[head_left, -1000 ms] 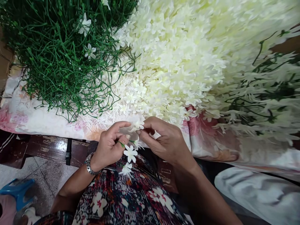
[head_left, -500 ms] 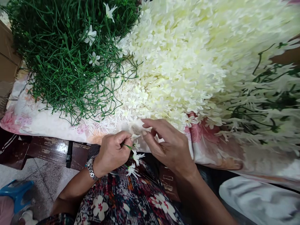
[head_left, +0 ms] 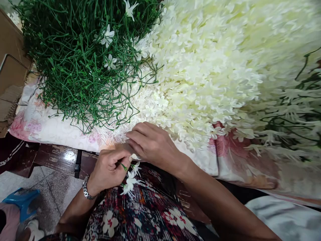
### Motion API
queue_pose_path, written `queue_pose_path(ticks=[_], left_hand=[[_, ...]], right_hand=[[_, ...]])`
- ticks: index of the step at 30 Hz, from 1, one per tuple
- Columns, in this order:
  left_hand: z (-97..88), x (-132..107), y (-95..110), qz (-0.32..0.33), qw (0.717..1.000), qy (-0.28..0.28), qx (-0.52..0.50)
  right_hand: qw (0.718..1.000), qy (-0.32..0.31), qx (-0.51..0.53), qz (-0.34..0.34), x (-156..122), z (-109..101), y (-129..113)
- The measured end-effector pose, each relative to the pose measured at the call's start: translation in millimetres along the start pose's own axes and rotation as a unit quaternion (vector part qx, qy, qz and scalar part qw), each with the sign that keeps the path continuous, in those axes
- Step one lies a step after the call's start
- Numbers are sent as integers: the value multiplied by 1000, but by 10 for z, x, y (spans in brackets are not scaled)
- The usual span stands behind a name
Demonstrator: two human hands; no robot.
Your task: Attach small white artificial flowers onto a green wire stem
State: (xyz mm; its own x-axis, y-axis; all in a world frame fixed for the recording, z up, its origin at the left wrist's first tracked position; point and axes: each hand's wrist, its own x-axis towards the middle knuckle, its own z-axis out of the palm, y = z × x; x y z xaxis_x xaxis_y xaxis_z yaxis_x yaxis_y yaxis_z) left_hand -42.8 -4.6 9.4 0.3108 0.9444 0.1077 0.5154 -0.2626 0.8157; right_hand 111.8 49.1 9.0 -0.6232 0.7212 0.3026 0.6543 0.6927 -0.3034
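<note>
Your left hand (head_left: 107, 169) pinches a thin green plastic sprig (head_left: 129, 179) between closed fingertips, its small white star-shaped blossoms hanging just below them over your lap. Your right hand (head_left: 152, 145) reaches in from above with fingers curled, tips touching a blossom at the sprig's top. Just beyond your fingers lies a fluffy heap of cream petals (head_left: 200, 77); wiry green stems (head_left: 80, 63) tangle further left. No writing shows.
</note>
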Motion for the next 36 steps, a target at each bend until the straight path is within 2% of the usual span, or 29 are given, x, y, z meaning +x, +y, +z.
queue_pose_path(ticks=[2,5,13,18,22,25,28,33,36], left_hand=[[-36,-4,-38,-9,1000,18,-6],[-57,21,-76,-8,1000,23,-5],[75,236,8,40,996,-55,51],[201,309,4,71,995,-33,64],[212,328,5,69,998,-2,10],[190,358,41,55,997,13,-53],[185,397,81,46,996,14,-73],[235,433,97,18,997,49,-52],[274,443,103,6,998,66,-17]], right_hand=[[999,-28,-28,0,34,69,-13],[998,-33,-58,10,-15,96,-1],[984,5,-151,92,-220,-79,91],[988,70,-60,124,-333,-76,168],[980,118,50,149,-395,-110,201],[973,124,122,153,-408,-168,210],[966,123,166,153,-421,-242,214],[959,139,184,161,-479,-400,200],[958,115,201,167,-489,-469,187]])
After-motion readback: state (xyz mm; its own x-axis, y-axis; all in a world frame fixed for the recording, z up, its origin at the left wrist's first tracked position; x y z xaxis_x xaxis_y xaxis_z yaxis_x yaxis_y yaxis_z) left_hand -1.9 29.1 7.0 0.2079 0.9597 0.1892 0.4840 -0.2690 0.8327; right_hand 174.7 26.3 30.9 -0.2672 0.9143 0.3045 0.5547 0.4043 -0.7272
